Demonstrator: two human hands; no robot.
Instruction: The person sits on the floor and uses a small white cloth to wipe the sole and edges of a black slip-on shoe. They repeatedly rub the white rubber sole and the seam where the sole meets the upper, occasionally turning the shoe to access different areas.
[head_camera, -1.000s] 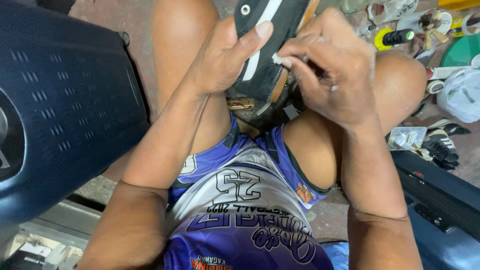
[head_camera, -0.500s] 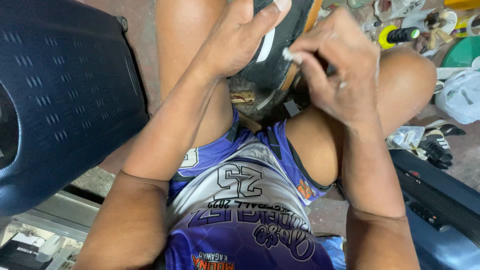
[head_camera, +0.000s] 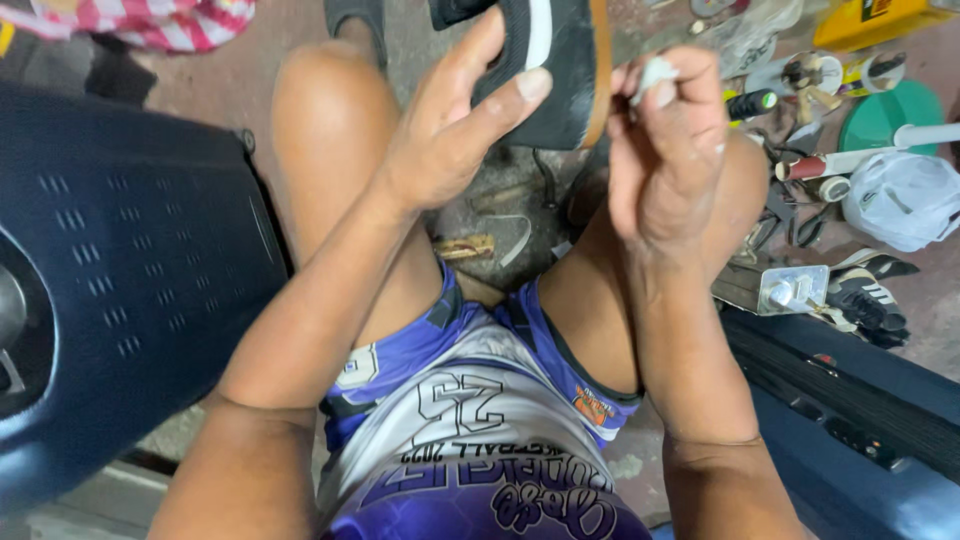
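I sit with my knees apart and hold a black shoe with a white stripe and tan sole edge up between them. My left hand grips the shoe from the left, thumb pressed on its side. Just right of the shoe, my right hand is closed around a small white object pinched at the fingertips, close to the tan sole edge.
A large dark blue plastic surface fills the left. On the floor at right lie several tools, a green lid, a white plastic bag, a metal block and a black shoe. A dark case lies lower right.
The view has shifted so hands and shoe sit higher in the picture. My right hand has come off the shoe's sole and now holds the white object beside its edge.
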